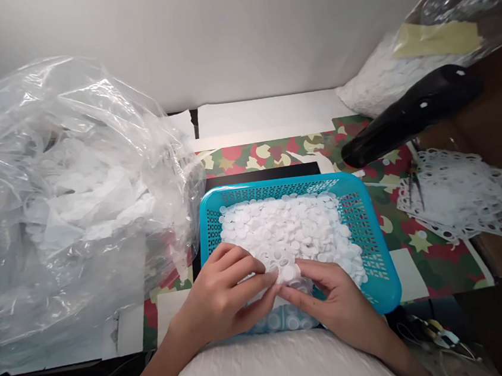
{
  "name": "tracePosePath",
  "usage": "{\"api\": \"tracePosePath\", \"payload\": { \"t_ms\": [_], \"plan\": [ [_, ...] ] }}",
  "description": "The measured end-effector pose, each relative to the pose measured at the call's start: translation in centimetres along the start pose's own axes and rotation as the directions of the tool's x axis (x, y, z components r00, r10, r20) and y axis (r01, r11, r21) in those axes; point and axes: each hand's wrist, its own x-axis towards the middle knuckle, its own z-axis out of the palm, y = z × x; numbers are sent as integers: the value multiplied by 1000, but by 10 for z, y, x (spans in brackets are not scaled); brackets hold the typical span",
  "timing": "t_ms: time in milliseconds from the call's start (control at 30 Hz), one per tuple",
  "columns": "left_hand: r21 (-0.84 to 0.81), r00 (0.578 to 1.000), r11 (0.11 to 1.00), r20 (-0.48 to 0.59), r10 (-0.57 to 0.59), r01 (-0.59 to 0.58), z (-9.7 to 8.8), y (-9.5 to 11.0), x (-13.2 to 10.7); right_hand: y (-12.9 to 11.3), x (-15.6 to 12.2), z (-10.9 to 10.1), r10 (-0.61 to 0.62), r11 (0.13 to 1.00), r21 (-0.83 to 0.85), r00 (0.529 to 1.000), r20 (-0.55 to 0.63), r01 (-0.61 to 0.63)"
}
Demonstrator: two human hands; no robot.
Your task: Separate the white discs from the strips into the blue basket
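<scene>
Over the near side of a blue plastic basket (387, 269), both hands meet at a translucent die-cut plastic sheet (290, 273) with round discs and holes in it. My left hand (229, 295) pinches the sheet's left side between thumb and fingers. On the other side, my right hand (326, 287) grips it between thumb and forefinger. The fingertips nearly touch each other. Loose white discs (281, 220) fill much of the basket in a heap below. The sheet's lower part hangs over the basket's near rim, partly behind my hands.
A large clear plastic bag (68, 201) of white sheets bulges at the left. Punched-out plastic sheets (467, 195) are piled at the right, with pliers (414, 186) on them. A black handle-like object (409, 117) juts in above a patterned table cover (269, 153).
</scene>
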Motion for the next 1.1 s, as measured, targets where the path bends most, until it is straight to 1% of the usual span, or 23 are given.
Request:
{"api": "tracePosePath", "payload": {
  "t_ms": [100, 200, 300, 433, 500, 533, 567, 633, 700, 800, 900, 1000, 1100],
  "plan": [
    [25, 1000, 1000, 7, 19, -19, 2, 1, 0, -2, 0, 1, -15, 999, -50, 1000, 1, 16],
    [50, 999, 999, -31, 23, -21, 2, 0, -1, -3, -2, 1, -29, 995, -94, 1000, 7, 30],
    [107, 990, 994, -137, -18, 32, -3, -7, -2, -1, -6, 1, -44, 991, -128, 999, -4, 43],
    [231, 951, 959, -297, -91, 164, -17, -22, -5, 2, -10, -1, -12, 993, -121, 1000, 25, 15],
    [271, 942, 942, -318, -107, 198, -23, -27, -7, 2, -10, -3, 10, 994, -108, 1000, 29, -7],
    [272, 948, 942, -299, -110, 195, -24, -28, -7, 1, -9, -3, 16, 995, -97, 1000, 21, -14],
    [260, 960, 949, -258, -110, 179, -25, -28, -7, 1, -8, -4, 20, 996, -85, 1000, 18, -19],
    [213, 982, 967, -151, -110, 141, -22, -26, -5, -1, -6, -3, 23, 998, -62, 999, 25, -22],
    [156, 990, 980, -80, -114, 125, -19, -22, -3, -2, -4, -3, 18, 999, -50, 999, 36, -16],
    [60, 993, 992, -32, -112, 114, -14, -15, 1, -1, -2, -1, 20, 999, -51, 999, 49, -17],
    [-17, 996, 997, 50, -68, 69, -10, -7, 3, 0, 0, -1, 24, 999, -45, 997, 75, -21],
    [-58, 993, 997, 111, -36, 42, -6, -3, 4, 0, 2, -3, -1, 1000, -30, 993, 115, 4],
    [-72, 991, 997, 131, -32, 42, -2, -2, 4, -1, 3, -3, -19, 999, -31, 991, 132, 23]
  ]
}}
